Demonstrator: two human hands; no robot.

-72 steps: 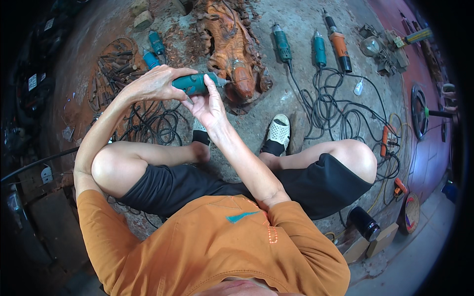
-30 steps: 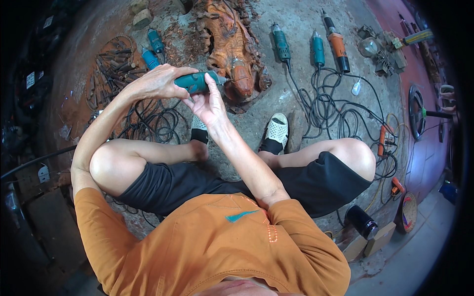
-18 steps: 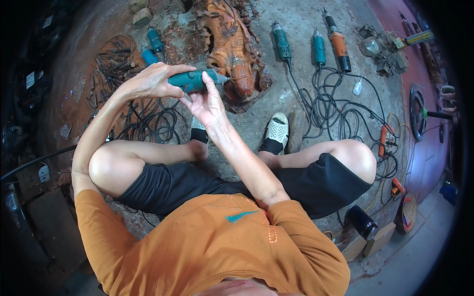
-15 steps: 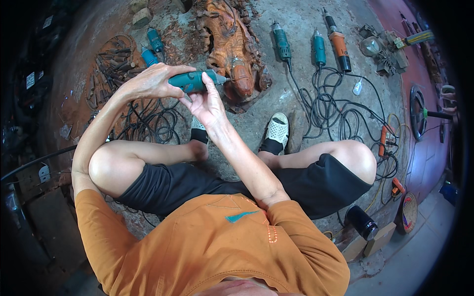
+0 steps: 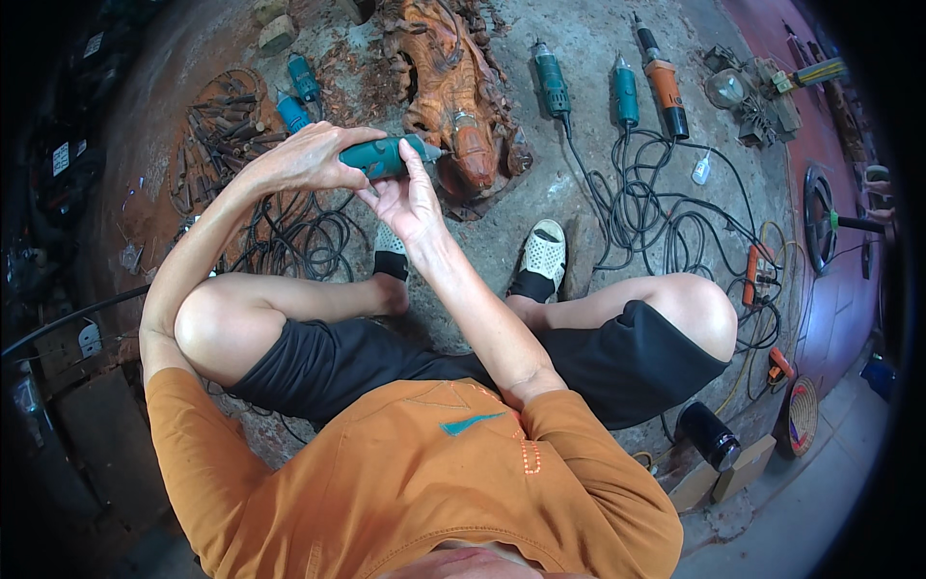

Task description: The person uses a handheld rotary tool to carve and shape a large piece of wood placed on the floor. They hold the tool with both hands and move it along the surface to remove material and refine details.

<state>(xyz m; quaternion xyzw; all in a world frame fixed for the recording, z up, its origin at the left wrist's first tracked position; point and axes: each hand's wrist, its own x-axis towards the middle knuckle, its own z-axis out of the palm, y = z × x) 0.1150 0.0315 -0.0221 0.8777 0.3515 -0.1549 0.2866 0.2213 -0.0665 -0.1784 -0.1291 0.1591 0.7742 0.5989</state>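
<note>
A green die grinder (image 5: 373, 157) lies level between my hands, its grey nose pointing right. My left hand (image 5: 311, 158) is closed round its rear end. My right hand (image 5: 409, 205) grips it nearer the front from below, thumb pressed along the top. Just beyond the nose is the rounded near end of a carved brown wooden piece (image 5: 446, 82), which stretches away on the floor. Whether the grinder's tip touches the wood, I cannot tell.
Two green grinders (image 5: 551, 81) (image 5: 625, 95) and an orange one (image 5: 665, 96) lie at right with tangled black cables (image 5: 637, 188). At left are blue-green tools (image 5: 303, 77), carving tools on a round tray (image 5: 253, 83) and more cables (image 5: 309, 236). A small bottle (image 5: 701, 170) lies right.
My left hand and the grinder's rear end have shifted slightly to the right. My right hand keeps nearly the same place and grip.
</note>
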